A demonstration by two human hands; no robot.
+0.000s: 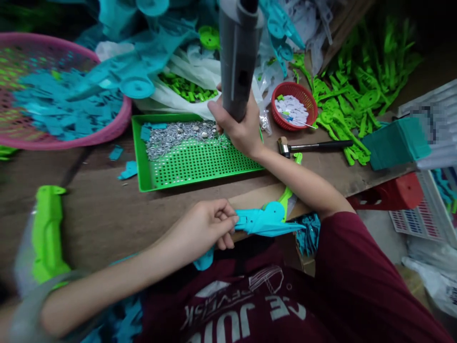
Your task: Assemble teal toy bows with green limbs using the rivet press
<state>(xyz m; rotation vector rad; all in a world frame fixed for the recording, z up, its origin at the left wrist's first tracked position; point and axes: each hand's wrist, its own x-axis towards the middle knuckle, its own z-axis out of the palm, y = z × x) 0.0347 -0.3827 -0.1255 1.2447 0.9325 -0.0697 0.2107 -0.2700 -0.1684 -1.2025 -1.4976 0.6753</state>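
My left hand (214, 224) is closed in a pinch at the left end of a blue plastic part (273, 221) by the table's near edge. The part has a round disc and a long pointed end to the right; a bit of blue plastic also shows below my wrist. A bright green plastic part (286, 197) lies against its far side. My right hand (243, 126) is wrapped round an upright grey electric screwdriver (237, 62); its lower tip is hidden behind the hand. Beneath that hand lies a green perforated tray (200, 164) holding many small metal screws (178, 136).
A pink basket (123, 119) of blue pieces stands at the left. Right of the tray are a red basket (294, 125) of white pieces, a hammer (314, 146) and a green parts heap (350, 102). A green piece (48, 228) stands left of my forearm.
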